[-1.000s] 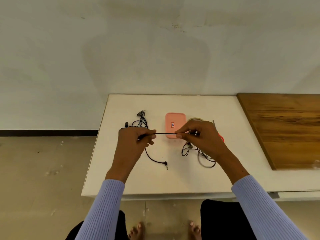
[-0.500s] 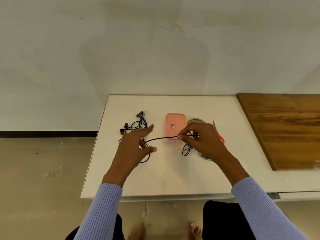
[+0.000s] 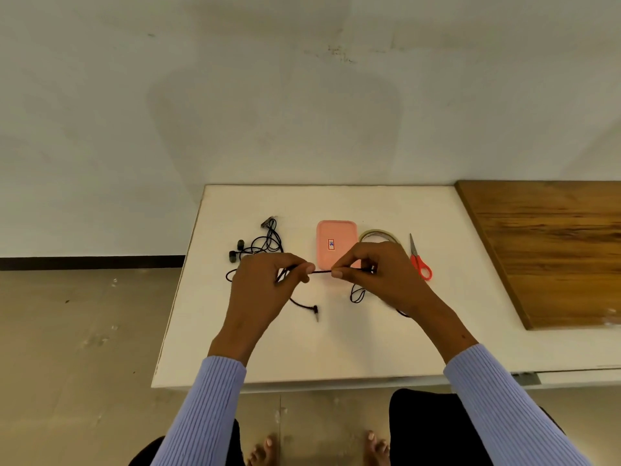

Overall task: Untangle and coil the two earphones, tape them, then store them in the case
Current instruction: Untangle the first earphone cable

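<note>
Both hands hold one black earphone cable [image 3: 322,272] taut just above the white table [image 3: 336,348]. My left hand [image 3: 265,287] pinches it near the left; its plug end [image 3: 315,312] dangles onto the table below. My right hand [image 3: 379,277] pinches the cable with coiled loops [image 3: 357,294] hanging under the fingers. A second tangled black earphone [image 3: 265,242] lies to the back left, its two buds at the left. The closed pink case [image 3: 336,243] sits behind the hands. A roll of clear tape [image 3: 378,235] lies right of the case.
Red-handled scissors [image 3: 418,258] lie right of the tape. A wooden board [image 3: 551,250] covers the table's right side. The table's left edge drops to a tiled floor. My knees and bare feet are below the front edge.
My left hand, open half a second ago, has closed again on the cable closer to my right hand. The plug end now lies on the table below it.
</note>
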The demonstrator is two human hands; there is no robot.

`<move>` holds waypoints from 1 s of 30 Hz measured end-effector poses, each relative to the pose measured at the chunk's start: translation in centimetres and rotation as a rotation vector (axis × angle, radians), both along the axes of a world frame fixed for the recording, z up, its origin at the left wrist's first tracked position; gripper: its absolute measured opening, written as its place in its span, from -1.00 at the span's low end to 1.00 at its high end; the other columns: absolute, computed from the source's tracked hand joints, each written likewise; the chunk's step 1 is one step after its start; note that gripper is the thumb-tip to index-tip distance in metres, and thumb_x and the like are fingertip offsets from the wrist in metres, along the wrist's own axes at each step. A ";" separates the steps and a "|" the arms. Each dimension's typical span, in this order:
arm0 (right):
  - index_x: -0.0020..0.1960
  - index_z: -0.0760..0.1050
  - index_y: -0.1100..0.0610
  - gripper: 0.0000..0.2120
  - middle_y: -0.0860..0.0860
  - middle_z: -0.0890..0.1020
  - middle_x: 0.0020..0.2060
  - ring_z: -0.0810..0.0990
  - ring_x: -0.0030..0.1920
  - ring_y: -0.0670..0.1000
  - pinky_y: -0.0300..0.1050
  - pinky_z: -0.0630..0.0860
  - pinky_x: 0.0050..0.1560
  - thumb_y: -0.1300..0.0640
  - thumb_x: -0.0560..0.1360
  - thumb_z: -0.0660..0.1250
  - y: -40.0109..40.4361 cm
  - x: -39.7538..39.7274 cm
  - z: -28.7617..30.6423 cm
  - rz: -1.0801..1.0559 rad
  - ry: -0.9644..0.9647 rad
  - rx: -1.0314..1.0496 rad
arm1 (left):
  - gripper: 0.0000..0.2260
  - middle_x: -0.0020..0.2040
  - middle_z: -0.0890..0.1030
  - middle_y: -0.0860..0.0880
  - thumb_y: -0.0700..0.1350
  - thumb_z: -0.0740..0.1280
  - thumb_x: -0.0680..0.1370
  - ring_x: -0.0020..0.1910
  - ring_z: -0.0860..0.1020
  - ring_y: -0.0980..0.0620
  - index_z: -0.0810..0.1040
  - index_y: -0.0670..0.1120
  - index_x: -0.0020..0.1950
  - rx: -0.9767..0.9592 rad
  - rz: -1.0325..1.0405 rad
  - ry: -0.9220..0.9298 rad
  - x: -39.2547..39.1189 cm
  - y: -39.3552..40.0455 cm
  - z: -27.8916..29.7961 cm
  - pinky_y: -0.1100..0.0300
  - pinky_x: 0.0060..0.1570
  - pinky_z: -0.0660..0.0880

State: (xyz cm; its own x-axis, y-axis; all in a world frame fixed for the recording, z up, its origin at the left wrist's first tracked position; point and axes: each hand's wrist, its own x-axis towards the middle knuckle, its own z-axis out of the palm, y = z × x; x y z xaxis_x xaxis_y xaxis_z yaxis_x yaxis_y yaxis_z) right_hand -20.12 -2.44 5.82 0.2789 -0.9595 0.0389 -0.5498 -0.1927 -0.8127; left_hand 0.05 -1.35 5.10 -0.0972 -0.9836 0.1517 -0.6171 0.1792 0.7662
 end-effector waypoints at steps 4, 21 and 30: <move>-0.20 0.62 -0.08 -0.89 -0.26 0.63 -0.35 0.52 -0.36 -0.05 -0.30 0.45 -0.28 0.13 0.39 0.47 -0.4 -1.4 0.5 -0.009 -0.013 0.034 | -0.84 -0.39 0.63 0.17 0.00 0.39 0.48 -0.53 0.38 0.20 0.68 0.01 -0.27 0.004 0.079 0.078 0.6 0.1 0.2 0.37 -0.44 0.27; -0.13 0.64 0.05 -0.94 -0.26 0.56 -0.30 0.51 -0.28 -0.14 -0.32 0.40 -0.27 0.07 0.42 0.44 0.0 -1.0 -0.5 -0.045 0.163 -0.074 | -0.68 0.20 0.58 0.14 0.17 0.21 0.55 0.09 0.56 0.13 0.52 0.16 0.26 -0.054 -0.140 -0.350 -3.7 1.2 0.6 0.32 -0.19 0.38; -0.13 0.64 -0.02 -0.93 -0.20 0.61 -0.28 0.52 -0.27 -0.15 -0.41 0.39 -0.27 0.13 0.40 0.45 -0.1 -0.9 -0.4 -0.015 -0.010 -0.026 | -0.93 -0.22 0.69 0.09 -0.05 0.45 0.44 -0.27 0.55 0.16 0.70 0.03 -0.10 -0.120 0.032 -0.142 -2.0 0.1 0.2 0.46 -0.29 0.28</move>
State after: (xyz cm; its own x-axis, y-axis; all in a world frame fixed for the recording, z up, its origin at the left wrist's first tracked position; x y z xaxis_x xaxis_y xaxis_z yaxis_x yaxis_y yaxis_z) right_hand -21.06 -2.51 5.45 0.2643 -0.9622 0.0662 -0.5447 -0.2056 -0.8130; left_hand -1.96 -1.26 5.30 -0.0951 -0.9622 0.2550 -0.7245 0.2426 0.6452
